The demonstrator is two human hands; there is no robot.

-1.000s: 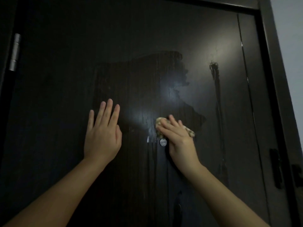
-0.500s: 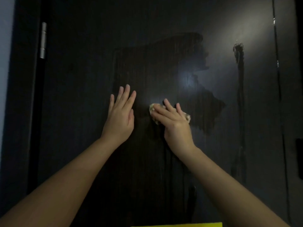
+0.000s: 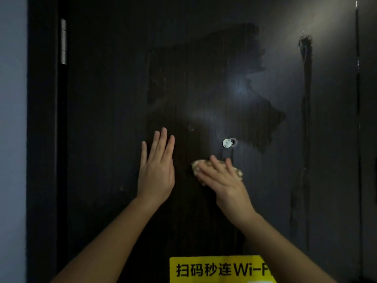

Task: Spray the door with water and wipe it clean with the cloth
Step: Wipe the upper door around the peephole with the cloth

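Door [image 3: 204, 78] wiping underway | right hand [image 3: 222, 180] presses cloth [image 3: 237, 171] flat at peephole's [image 3: 228, 142] 6 o'clock; left hand [image 3: 156, 170] flat, empty | next, I judge: wipe toward 6 o'clock

Lighting: dim overall. Door [image 3: 114, 139] near black; wood grain barely legible. Source: soft light entering from 1 o'clock, fading toward 7 o'clock. Glare: small bright spot on the wet sheen just above centre, paler haze beneath it. Brightest items: peephole [image 3: 226, 143] and yellow sticker [image 3: 220, 269] at 6 o'clock. Focus: mildly soft throughout. Distortion: door edges bow slightly at 3 and 9 o'clock.
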